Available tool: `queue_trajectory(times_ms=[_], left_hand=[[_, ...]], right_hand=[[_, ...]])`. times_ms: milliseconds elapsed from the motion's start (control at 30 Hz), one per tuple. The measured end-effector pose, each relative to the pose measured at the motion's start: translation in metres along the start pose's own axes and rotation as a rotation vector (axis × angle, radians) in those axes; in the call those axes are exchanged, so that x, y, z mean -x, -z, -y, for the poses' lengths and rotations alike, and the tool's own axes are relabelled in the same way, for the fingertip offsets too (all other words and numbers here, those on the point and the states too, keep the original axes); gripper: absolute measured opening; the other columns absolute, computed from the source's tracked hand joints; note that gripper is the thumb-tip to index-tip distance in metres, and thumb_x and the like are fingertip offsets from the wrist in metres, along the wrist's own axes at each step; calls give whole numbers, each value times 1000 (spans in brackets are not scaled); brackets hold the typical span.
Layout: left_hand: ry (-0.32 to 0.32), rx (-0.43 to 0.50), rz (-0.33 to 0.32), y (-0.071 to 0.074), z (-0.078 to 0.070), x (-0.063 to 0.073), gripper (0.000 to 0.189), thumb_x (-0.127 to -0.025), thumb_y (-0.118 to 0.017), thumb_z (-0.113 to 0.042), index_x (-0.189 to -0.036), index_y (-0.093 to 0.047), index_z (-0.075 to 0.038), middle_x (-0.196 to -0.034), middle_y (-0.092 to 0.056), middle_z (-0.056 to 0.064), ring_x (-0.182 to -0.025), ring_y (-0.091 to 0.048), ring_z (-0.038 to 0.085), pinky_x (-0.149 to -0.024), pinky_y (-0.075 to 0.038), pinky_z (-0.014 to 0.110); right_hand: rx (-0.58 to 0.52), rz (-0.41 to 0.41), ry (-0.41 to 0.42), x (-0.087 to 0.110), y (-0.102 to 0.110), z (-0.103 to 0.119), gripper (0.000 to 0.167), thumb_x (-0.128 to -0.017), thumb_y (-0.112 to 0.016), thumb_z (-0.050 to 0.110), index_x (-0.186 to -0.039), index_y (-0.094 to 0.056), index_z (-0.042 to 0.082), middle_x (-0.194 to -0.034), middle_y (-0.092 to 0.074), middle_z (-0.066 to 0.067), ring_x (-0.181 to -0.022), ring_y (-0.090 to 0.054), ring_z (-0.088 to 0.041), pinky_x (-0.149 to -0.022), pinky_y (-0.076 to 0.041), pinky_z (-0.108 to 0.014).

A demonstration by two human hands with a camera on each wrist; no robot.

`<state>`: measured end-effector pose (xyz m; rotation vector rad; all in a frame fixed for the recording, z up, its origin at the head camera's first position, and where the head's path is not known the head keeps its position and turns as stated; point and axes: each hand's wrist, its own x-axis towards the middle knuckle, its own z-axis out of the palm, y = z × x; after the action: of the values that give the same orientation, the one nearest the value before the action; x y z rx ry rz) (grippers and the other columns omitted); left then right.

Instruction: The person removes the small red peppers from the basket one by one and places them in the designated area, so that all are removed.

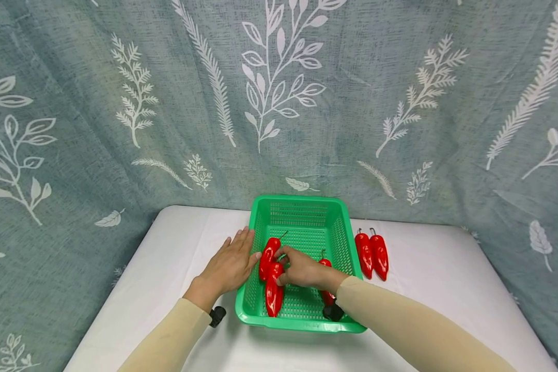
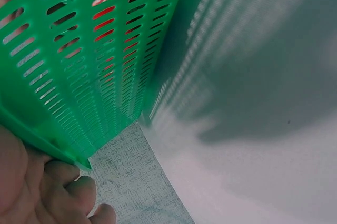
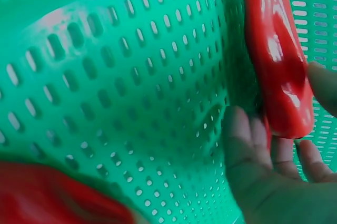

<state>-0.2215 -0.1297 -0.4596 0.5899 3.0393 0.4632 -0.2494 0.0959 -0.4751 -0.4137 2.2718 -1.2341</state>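
A green plastic basket (image 1: 299, 198) stands on the table. Along its left side lie two glossy red peppers: a rear pepper (image 1: 267, 254) and a front pepper (image 1: 273, 297), their ends overlapping. Reaching into the basket, my right hand (image 1: 302, 267) holds the front pepper near its stem end; the right wrist view shows its thumb against that pepper (image 3: 276, 56) and fingers curled at its end. My left hand (image 1: 232, 261) rests along the left rim with fingers straight; its fingertips (image 2: 81, 190) show beside the rim in the left wrist view.
Another red pepper (image 1: 325, 263) lies at the basket's right side, partly hidden by my right forearm. Two more peppers, one left (image 1: 364, 254) and one right (image 1: 379, 256), lie on the white table (image 1: 428, 289) right of the basket. A leaf-patterned curtain (image 1: 335, 144) hangs behind.
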Motion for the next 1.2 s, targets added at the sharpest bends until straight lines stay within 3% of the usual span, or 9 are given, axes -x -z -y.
queue_trajectory(times_ms=[300,600,800,1033,1200], left_hand=[[-2,-6,9,0,0,0,70,-114,-43,-41,-164,-26,5,-172,-25,23,-161,-25,39,-131,-23,56],[-3,-6,15,1,1,1,71,-113,-44,-41,-165,-26,4,-173,-25,22,-161,-25,39,-131,-23,56],[-2,-14,24,1,1,1,71,-114,-42,-41,-165,-24,4,-173,-23,21,-161,-24,38,-131,-22,55],[-4,-7,13,2,1,1,71,-113,-45,-41,-164,-26,5,-172,-25,23,-160,-25,40,-130,-24,56],[-3,-10,21,2,0,1,71,-114,-43,-41,-165,-25,4,-173,-24,22,-161,-24,39,-131,-23,56]], right_hand=[[-56,-26,40,2,-5,7,59,-84,-85,4,-131,-50,0,-126,-58,-19,-94,-65,-24,-77,-57,-30],[-72,83,6,-1,-13,8,62,-87,-86,9,-135,-48,1,-119,-60,-18,-96,-65,-26,-78,-63,-38],[-97,91,-7,0,-14,8,61,-87,-84,4,-136,-48,0,-121,-60,-20,-98,-65,-29,-77,-66,-47],[61,128,9,2,-15,11,62,-87,-87,15,-136,-49,5,-121,-62,-17,-97,-65,-25,-80,-61,-38],[52,71,29,0,-13,12,58,-88,-84,9,-134,-49,5,-114,-63,-15,-91,-66,-24,-73,-64,-39]])
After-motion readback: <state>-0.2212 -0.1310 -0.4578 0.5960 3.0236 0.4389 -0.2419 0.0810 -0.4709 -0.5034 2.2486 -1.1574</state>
